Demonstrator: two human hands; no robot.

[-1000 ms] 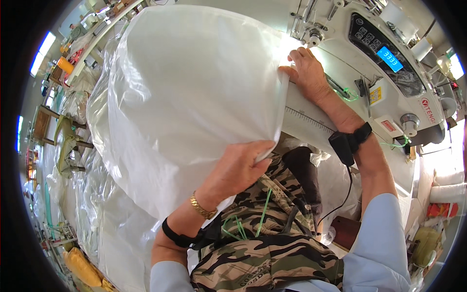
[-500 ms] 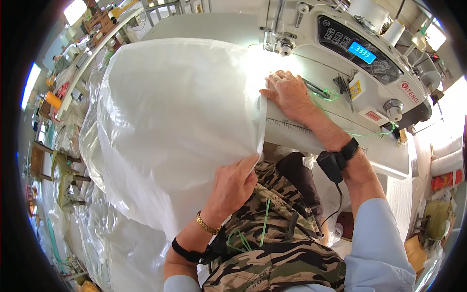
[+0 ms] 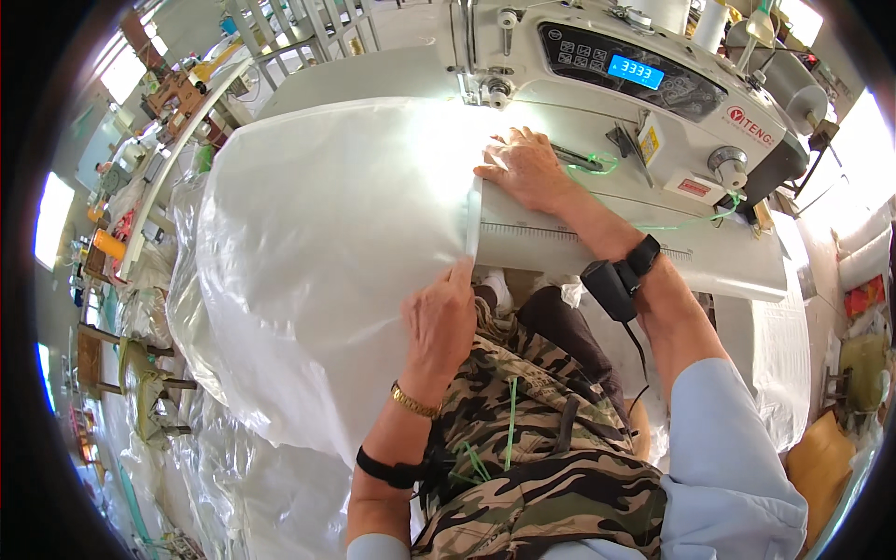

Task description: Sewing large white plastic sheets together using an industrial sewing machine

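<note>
A large white plastic-like sheet (image 3: pixel 308 224) spreads over the sewing table and hangs down at the left, with a narrow folded edge along its right side. My left hand (image 3: pixel 441 308) is closed on the near part of that edge, thumb and fingers pinched together. Farther up, my right hand (image 3: pixel 527 173) lies palm down by the edge, thumb apart from the bent fingers. It rests beside the needle area of the white sewing machine (image 3: pixel 644 117). Bright lamp glare washes out the sheet there, so the needle's contact with it is hidden.
Black tweezers (image 3: pixel 577 159) and green thread (image 3: pixel 691 226) lie right of my right hand. A ruler scale (image 3: pixel 527 230) runs along the table's near side. Thread cones (image 3: pixel 711 23) stand behind the machine. Clear plastic sheeting (image 3: pixel 233 467) and a wooden stool (image 3: pixel 140 383) are at the left.
The view has shifted, so the machine sits farther left in it. My left hand has moved up the folded edge, nearer my right hand. The right hand stays by the needle area.
</note>
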